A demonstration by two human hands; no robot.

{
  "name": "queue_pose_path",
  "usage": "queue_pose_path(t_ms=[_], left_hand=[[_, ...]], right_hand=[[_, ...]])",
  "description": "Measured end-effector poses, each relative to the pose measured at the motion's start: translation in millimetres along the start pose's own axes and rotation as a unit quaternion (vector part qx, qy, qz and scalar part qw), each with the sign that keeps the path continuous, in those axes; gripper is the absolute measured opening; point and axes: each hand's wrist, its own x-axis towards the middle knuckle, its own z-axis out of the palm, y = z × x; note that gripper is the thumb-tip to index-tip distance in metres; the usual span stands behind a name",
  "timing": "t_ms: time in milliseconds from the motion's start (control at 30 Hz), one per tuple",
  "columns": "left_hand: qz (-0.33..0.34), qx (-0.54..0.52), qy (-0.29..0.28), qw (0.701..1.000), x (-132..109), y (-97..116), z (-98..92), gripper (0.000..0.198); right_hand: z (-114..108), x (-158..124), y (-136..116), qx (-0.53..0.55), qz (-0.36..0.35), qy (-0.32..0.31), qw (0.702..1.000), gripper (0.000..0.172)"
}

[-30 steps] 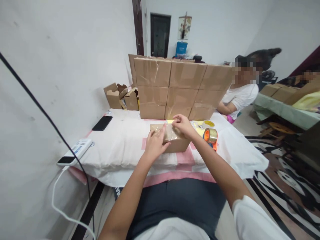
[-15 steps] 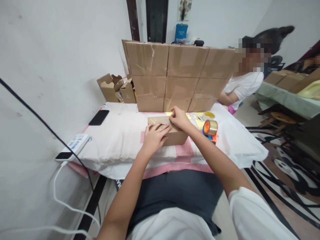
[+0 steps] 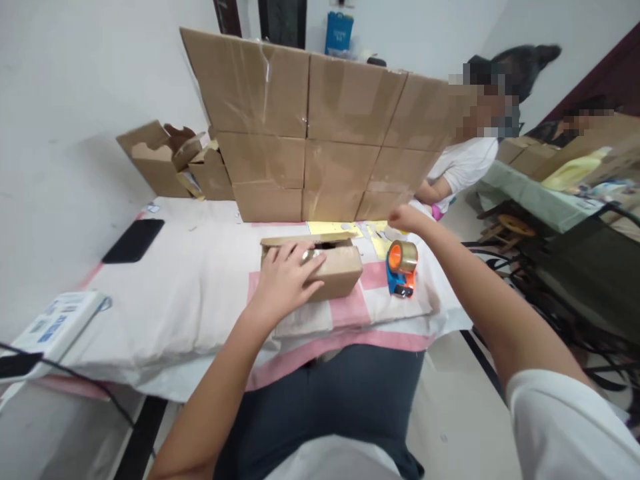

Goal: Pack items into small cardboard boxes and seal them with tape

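Observation:
A small brown cardboard box (image 3: 337, 277) stands on the cloth-covered table in front of me, its back flap (image 3: 305, 239) partly raised and a dark gap showing in the top. My left hand (image 3: 285, 277) rests over the box's left end, fingers spread across the top. Something small and shiny shows by its fingertips, too unclear to name. My right hand (image 3: 404, 218) is off the box, its fingers curled over a pale yellow tape roll (image 3: 397, 233); whether they grip it is hidden. Just nearer to me is a blue and orange tape dispenser (image 3: 403, 270) with brown tape.
Stacked taped cartons (image 3: 345, 143) form a wall behind the box. Open cartons (image 3: 170, 160), a black phone (image 3: 134, 241) and a white device (image 3: 57, 327) lie left. Yellow paper (image 3: 335, 228) lies behind the box. A person in a white shirt (image 3: 467, 163) sits beyond the cartons.
My right hand has left the box and moved right to the tape roll. My left hand stays on the box, whose top now gapes. The view has shifted to the right.

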Motion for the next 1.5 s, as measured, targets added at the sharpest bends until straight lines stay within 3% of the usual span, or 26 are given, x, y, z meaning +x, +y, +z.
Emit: queue_pose_path(t_ms=[267, 400, 600, 733, 900, 1167, 1333, 1500], left_hand=[[0.037, 0.012, -0.018, 0.999, -5.6, -3.7, 14.9, 0.043], [0.041, 0.003, -0.019, 0.999, -6.2, -6.6, 20.6, 0.042], [0.048, -0.008, 0.045, 0.998, -10.0, -9.8, 26.7, 0.036], [0.054, -0.009, 0.079, 0.995, -11.5, -9.1, 26.1, 0.032], [0.06, -0.012, 0.092, 0.994, -12.3, -9.3, 28.0, 0.029], [0.053, -0.029, 0.079, 0.995, -14.0, -9.1, 27.5, 0.033], [0.053, -0.018, 0.066, 0.996, -13.6, -7.3, 23.8, 0.032], [0.055, -0.01, 0.062, 0.997, -13.9, -4.5, 21.8, 0.033]], right_hand=[[32.7, 86.1, -14.9, -0.07, 0.037, -0.071, 0.994, 0.028], [49.8, 106.0, -17.1, -0.082, 0.021, -0.119, 0.989, 0.023], [71.3, 120.0, -14.6, -0.091, 0.014, -0.148, 0.985, 0.023], [73.3, 120.9, -13.2, -0.083, 0.021, -0.146, 0.986, 0.021], [58.9, 108.3, -14.0, -0.064, 0.005, -0.12, 0.991, 0.014], [42.7, 76.6, -11.9, -0.043, -0.028, -0.082, 0.995, 0.016], [41.5, 65.9, 0.4, -0.055, -0.021, -0.059, 0.997, 0.03], [42.5, 62.5, 14.8, -0.087, -0.011, -0.011, 0.996, 0.027]])
